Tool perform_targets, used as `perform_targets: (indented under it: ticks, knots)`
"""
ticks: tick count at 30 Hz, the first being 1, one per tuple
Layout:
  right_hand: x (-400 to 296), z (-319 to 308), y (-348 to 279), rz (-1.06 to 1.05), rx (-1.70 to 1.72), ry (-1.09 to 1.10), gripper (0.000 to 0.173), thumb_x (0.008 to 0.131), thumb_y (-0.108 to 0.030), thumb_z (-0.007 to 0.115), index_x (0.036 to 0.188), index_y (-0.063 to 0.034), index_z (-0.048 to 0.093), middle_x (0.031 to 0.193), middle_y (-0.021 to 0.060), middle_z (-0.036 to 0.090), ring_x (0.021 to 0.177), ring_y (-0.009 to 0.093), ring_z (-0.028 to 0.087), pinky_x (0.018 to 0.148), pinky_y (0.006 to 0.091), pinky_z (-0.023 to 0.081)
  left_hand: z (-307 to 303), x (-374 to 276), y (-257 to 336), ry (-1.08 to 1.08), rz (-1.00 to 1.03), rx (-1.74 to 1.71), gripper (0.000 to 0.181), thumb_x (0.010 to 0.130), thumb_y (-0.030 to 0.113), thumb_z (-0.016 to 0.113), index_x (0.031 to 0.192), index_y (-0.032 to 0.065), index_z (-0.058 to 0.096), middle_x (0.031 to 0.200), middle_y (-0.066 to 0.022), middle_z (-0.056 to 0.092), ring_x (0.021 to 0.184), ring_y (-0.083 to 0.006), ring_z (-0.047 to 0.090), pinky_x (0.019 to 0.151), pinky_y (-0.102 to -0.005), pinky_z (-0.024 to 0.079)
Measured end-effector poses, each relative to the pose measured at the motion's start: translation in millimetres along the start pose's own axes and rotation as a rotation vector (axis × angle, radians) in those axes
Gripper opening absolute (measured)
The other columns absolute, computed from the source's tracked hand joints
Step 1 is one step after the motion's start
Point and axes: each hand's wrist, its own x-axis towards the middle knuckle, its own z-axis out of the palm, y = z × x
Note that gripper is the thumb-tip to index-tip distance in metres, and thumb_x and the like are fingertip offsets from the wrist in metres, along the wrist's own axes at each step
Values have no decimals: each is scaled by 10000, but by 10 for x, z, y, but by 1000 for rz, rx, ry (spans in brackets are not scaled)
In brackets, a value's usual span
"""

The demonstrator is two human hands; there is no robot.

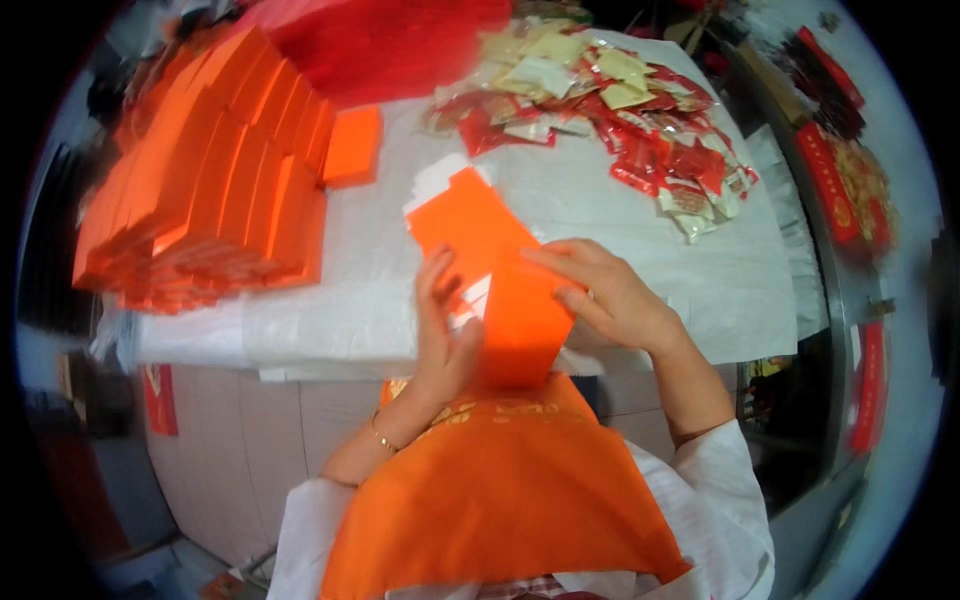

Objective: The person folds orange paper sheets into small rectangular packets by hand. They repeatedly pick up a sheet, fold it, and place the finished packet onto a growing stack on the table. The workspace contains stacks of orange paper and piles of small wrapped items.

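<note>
An orange cardboard box (525,322), partly folded with white inner flaps showing, is between my two hands near the table's front edge. My left hand (442,330) is at its left side, fingers curled near a white flap; blur hides exactly how it touches. My right hand (600,289) grips the box's right side between thumb and fingers. An orange panel with white-edged flaps extends from the box toward the back left. A single orange box (352,146) stands beside a large stack of orange boxes (225,180) on the left.
White sheeting covers the table (375,247). A heap of small red and cream packets (600,90) lies at the back right. Red material (375,45) lies behind the stack. Red packages (829,184) are beyond the table's right side.
</note>
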Motion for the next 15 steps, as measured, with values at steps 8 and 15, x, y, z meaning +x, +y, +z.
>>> perform_targets:
  ticks: [8, 15]
  knots:
    - [137, 368, 584, -25, 1053, 722, 685, 959, -212, 520, 1519, -75, 152, 1512, 100, 308, 1386, 197, 308, 1103, 325, 289, -103, -57, 130, -219, -377, -2, 429, 951, 144, 522, 1323, -29, 395, 1222, -137, 553, 1082, -214, 563, 909, -327, 451]
    - [43, 1115, 456, -6, 953, 342, 904, 886, -298, 634, 1532, -94, 36, 1547, 108, 240, 1404, 232, 292, 1097, 378, 305, -171, 107, -180, 161, -171, -137, 496, 953, 144, 551, 1349, -41, 316, 1279, -116, 491, 1159, -187, 490, 980, -340, 405]
